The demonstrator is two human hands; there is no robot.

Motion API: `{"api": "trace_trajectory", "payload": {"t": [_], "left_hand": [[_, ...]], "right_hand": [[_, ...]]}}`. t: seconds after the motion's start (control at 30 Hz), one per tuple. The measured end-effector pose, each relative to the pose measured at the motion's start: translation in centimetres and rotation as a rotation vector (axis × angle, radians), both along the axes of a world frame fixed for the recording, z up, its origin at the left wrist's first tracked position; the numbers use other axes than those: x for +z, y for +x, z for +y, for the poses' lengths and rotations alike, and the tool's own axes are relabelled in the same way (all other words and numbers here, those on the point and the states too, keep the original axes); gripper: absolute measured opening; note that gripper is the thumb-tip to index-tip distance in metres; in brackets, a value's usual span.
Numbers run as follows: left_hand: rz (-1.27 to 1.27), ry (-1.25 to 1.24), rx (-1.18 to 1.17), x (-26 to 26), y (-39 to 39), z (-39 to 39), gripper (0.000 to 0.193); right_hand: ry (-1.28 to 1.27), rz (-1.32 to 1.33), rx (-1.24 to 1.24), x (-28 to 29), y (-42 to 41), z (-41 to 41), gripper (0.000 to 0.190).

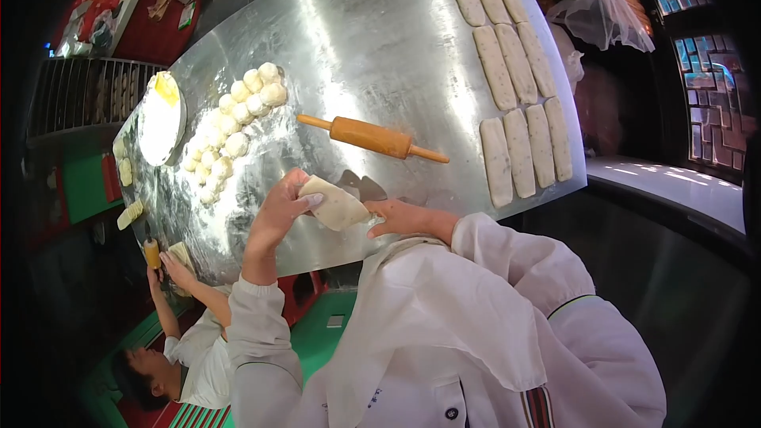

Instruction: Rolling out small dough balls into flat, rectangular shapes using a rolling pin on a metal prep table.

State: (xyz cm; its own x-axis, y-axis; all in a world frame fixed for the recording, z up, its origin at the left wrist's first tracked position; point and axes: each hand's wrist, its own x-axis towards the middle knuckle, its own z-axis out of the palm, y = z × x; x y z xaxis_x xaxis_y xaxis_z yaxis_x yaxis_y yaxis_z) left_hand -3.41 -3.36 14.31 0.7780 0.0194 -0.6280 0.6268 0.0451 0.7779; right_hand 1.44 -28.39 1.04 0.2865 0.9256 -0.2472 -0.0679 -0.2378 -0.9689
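Note:
A flattened piece of speckled dough (334, 205) hangs between my hands above the near edge of the metal table. My left hand (286, 202) grips its left end, with the thumb lying on top. At the other end, the fingers of my right hand (405, 217) hold the tip of the dough. Just beyond the dough lies a wooden rolling pin (371, 138) with two thin handles. Left of the pin, several floured dough balls (241, 112) are grouped together. Long flat dough strips (518, 62) lie in rows on the right side of the table.
The steel worktable (386, 30) is dusted with flour on its left. A white oval dish (162, 125) with something yellow stands there. At the left corner a co-worker (199, 362) uses a small rolling pin (152, 253) near dough pieces. A slatted rack (89, 92) stands beyond.

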Motion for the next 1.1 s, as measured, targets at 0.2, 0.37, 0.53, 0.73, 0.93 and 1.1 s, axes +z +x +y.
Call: {"api": "trace_trajectory", "payload": {"t": [0.2, 0.37, 0.53, 0.73, 0.93, 1.1], "left_hand": [[-0.066, 0.086, -0.028, -1.3, 9.8, -1.5, 0.022], [-0.126, -0.003, -0.071, -5.5, 20.7, -7.1, 0.022], [-0.181, 0.127, -0.12, -10.4, 30.0, -12.8, 0.023], [-0.167, 0.263, -0.122, -15.5, 36.0, -15.1, 0.028], [-0.125, 0.382, -0.175, -16.7, 37.8, -16.2, 0.028], [-0.19, 0.398, -0.189, -17.5, 37.6, -16.1, 0.029]], "right_hand": [[-0.155, 0.282, -0.247, 1.8, 3.8, -5.1, 0.027], [-0.189, 0.161, -0.678, 2.2, 8.9, -10.9, 0.024], [-0.254, 0.106, -0.883, 2.6, 14.6, -12.8, 0.032], [-0.262, 0.141, -0.98, -0.6, 18.4, -13.3, 0.032], [-0.391, 0.224, -0.923, -1.4, 20.1, -14.2, 0.032], [-0.399, 0.249, -0.874, -1.2, 20.2, -14.1, 0.028]]}}
